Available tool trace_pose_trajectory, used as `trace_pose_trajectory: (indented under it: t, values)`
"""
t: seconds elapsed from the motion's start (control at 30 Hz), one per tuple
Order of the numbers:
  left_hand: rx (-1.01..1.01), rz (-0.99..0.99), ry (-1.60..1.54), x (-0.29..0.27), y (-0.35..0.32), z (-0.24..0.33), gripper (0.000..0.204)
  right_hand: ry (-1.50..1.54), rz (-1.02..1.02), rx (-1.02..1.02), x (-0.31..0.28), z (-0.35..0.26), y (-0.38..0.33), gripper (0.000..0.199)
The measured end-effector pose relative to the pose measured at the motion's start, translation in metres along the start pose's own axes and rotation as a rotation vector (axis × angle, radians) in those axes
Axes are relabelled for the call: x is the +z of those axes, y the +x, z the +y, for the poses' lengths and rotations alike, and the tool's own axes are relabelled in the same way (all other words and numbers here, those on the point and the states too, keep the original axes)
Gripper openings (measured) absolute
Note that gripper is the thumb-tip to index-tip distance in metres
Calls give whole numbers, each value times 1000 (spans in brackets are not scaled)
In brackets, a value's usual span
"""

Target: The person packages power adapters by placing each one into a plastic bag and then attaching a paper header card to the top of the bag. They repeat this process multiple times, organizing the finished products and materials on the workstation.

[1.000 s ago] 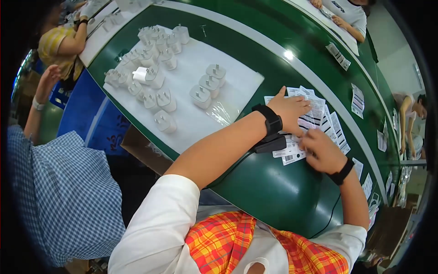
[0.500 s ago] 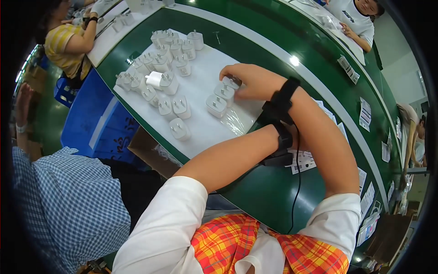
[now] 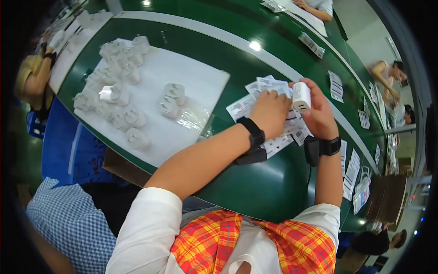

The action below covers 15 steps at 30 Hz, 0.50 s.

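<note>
A white charger plug with two slots in its end is held in my right hand, fingers behind it and thumb at its side. Beside it, my left hand rests on a fanned pile of printed clear plastic bags. Its fingers are curled with their tips out of sight, so what they pinch, if anything, is hidden. Two more charger plugs stand on the white sheet, prongs up. Further left, a larger group of charger plugs covers that sheet.
A clear plastic film lies at the sheet's right edge. Printed bags are spread along the green table. A blue bin stands below the table at left. A person in a checked shirt is close on my left.
My right hand has left the near group with one charger plug, moving right to above the bags. My left hand, hidden under my right wrist before, is now visible on the bags. The view has shifted right.
</note>
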<state>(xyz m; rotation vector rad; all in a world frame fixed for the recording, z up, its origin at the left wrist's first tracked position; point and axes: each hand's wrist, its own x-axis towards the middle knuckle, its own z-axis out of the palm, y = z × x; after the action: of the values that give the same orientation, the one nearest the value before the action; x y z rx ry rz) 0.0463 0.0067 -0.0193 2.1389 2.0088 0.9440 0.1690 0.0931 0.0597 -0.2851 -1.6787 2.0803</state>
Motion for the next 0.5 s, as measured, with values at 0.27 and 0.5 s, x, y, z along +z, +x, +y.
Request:
trace_pose_trajectory:
  t: [0.27,0.5]
  values:
    - [114,97,106,-15,0,4,30,-367,362,82,-25,16,-42,70]
    - [5,87,-88,-10,5,-18,28,-1026,275,174,0,17,-43,58]
